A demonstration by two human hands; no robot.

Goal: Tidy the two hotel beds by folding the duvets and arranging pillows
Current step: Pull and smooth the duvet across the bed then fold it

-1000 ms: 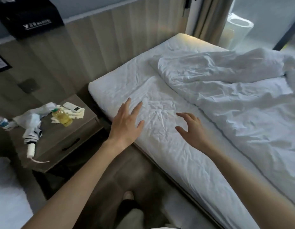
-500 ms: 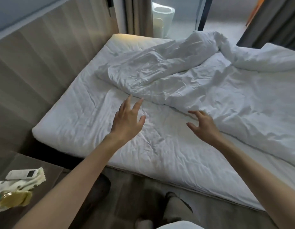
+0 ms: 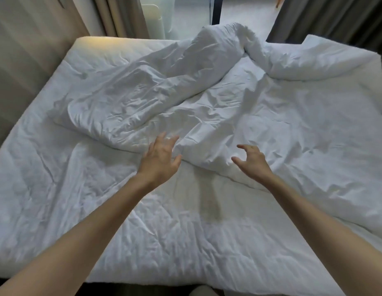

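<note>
White cotton fills most of the view: a crumpled duvet [image 3: 207,107] lies heaped across the far and right parts of the bed [image 3: 113,42], its near edge running diagonally from left of centre down toward the right. The bare, wrinkled sheet [image 3: 57,189] is exposed in front of it and to the left. A taller fold of the duvet stands up at the far side, close to the window. The left hand [image 3: 160,161] reaches over the sheet with its fingers straight and spread, the fingertips right at the duvet's near edge; the blur makes it hard to say whether they touch the fabric. The right hand [image 3: 253,162] hovers over that same edge, a little to the right, its fingers apart and bent like a claw, holding nothing. A darker patch [image 3: 209,201] marks the sheet between the two forearms. A wood-panelled wall [image 3: 25,50] runs along the bed's left side, and grey curtains [image 3: 335,18] hang at the far right
</note>
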